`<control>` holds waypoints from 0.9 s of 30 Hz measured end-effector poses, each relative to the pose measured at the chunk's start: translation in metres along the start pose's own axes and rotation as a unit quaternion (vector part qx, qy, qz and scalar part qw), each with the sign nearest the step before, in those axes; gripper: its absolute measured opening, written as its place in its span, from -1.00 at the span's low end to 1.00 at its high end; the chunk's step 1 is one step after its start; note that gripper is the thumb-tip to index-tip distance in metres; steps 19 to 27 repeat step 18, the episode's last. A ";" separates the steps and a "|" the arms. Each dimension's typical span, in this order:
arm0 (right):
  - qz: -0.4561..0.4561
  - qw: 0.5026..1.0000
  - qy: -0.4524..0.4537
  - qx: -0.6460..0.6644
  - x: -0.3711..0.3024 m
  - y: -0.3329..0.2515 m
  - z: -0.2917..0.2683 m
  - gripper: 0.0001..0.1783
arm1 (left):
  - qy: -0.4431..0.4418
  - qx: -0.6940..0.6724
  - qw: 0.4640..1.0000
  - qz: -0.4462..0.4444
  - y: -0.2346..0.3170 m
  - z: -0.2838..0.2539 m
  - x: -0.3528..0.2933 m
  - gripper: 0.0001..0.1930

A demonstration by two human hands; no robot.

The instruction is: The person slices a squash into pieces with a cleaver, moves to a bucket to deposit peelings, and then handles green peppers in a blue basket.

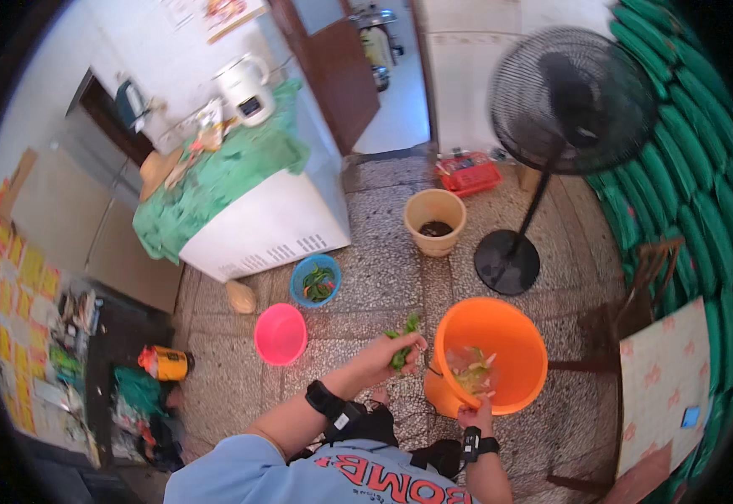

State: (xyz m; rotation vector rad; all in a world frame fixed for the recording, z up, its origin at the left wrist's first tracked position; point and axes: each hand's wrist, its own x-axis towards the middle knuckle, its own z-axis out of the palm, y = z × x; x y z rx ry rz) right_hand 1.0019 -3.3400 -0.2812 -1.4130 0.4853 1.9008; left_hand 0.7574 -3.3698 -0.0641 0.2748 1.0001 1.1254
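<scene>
My left hand (387, 356) is closed around a small bunch of green leafy vegetable (401, 343), just left of a large orange bucket (519, 344). Leaves stick out on both sides of its fingers. At the bucket's near rim is my right hand (474, 413), its fingers curled and apparently gripping the edge. Pale yellow-green vegetable scraps (472, 371) lie inside the bucket, close beyond that hand. Further left, a blue basket (296, 287) holds green vegetables with some red bits. A pink basin (281, 336) sits beside it on the floor.
A beige bucket (435, 203) with dark contents stands ahead, near a red basket (472, 175). To the right are a black standing fan (509, 260), a cloth-covered table (664, 378) and stacked green sacks (692, 126). A white freezer (274, 223) and a tan gourd (240, 297) are at left.
</scene>
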 end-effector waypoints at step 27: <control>0.071 0.954 -0.198 -0.213 0.036 0.087 0.383 -0.89 | 0.024 -0.112 0.964 0.242 0.204 -0.201 0.027 -0.76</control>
